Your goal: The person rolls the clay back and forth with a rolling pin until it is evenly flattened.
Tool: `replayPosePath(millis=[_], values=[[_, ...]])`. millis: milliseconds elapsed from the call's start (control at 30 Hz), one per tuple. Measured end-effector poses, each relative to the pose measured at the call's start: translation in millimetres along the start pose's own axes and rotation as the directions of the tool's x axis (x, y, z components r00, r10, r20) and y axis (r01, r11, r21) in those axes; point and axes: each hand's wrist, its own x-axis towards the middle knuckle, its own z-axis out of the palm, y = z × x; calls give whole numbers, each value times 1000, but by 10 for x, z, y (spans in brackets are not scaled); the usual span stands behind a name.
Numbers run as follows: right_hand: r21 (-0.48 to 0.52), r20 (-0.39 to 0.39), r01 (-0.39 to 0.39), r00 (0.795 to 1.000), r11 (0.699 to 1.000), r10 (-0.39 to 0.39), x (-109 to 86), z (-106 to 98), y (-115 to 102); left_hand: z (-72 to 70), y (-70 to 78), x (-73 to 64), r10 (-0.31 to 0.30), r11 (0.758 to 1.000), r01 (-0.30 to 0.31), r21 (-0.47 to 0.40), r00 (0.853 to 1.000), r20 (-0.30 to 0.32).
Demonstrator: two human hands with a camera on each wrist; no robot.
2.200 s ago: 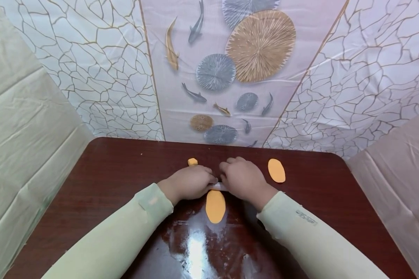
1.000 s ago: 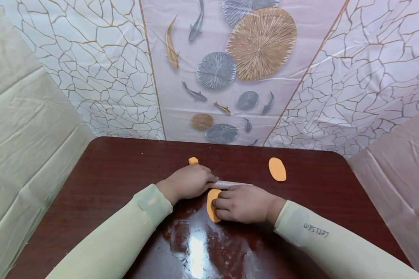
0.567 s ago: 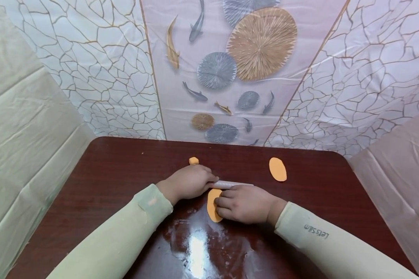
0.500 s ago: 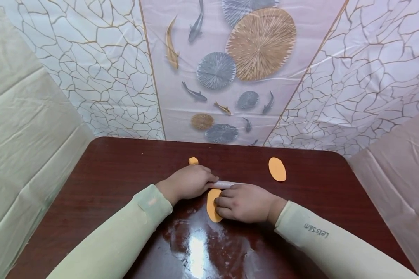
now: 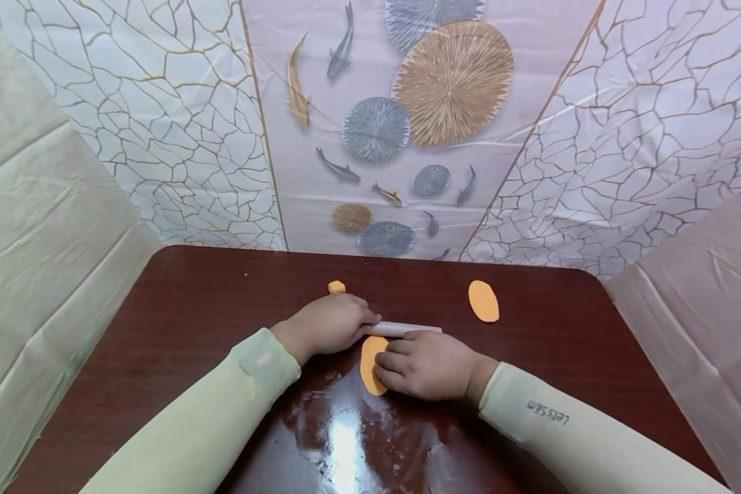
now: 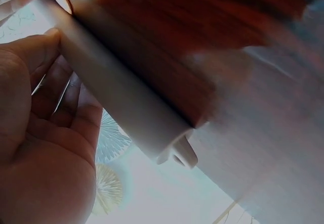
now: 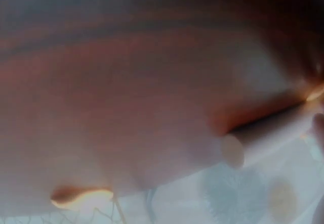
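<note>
In the head view my left hand [image 5: 330, 324] holds one end of a white rolling pin [image 5: 404, 329] lying across the table. The left wrist view shows the thumb against the pin's smooth barrel [image 6: 121, 90], with the fingers behind it and a short narrow handle [image 6: 185, 152] at its end. Just on the near side of the pin lies a flat orange oval of dough [image 5: 369, 363]. The bent fingers of my right hand [image 5: 429, 365] touch its right part and cover it. The thumb is hidden, so a pinch cannot be made out.
Another flat orange oval [image 5: 484, 301] lies at the back right of the dark, glossy table [image 5: 222, 295]. A small orange lump [image 5: 337, 287] sits just beyond my left hand. Patterned cloth [image 5: 204, 137] hangs behind the table's far edge.
Both hands were on the rolling pin at first. My right hand has since left it and come nearer, onto the orange dough. The left hand has stayed on the pin.
</note>
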Motion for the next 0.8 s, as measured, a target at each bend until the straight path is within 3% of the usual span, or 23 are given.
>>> replayPosePath(millis=[200, 367, 467, 567, 700, 800], values=[[7, -25, -29, 999, 1000, 30, -4, 22, -73, 21, -6, -3, 3, 1000, -3, 7, 1000, -3], [96, -31, -137, 990, 986, 141, 7, 7, -97, 29, -19, 7, 1, 1000, -1, 4, 1000, -6], [191, -7, -222, 974, 956, 228, 43, -31, -106, 28, -24, 5, 4, 1000, -4, -3, 1000, -4], [324, 30, -332, 940, 886, 341, 87, -78, -106, 25, -27, 1, 10, 1000, -10, -11, 1000, -6], [501, 92, -462, 869, 732, 486, 147, -144, -74, 20, -33, 4, 17, 1000, -17, -19, 1000, -10], [549, 112, -501, 837, 669, 535, 178, -168, -51, 23, -43, 6, 18, 1000, -18, -19, 1000, -11]])
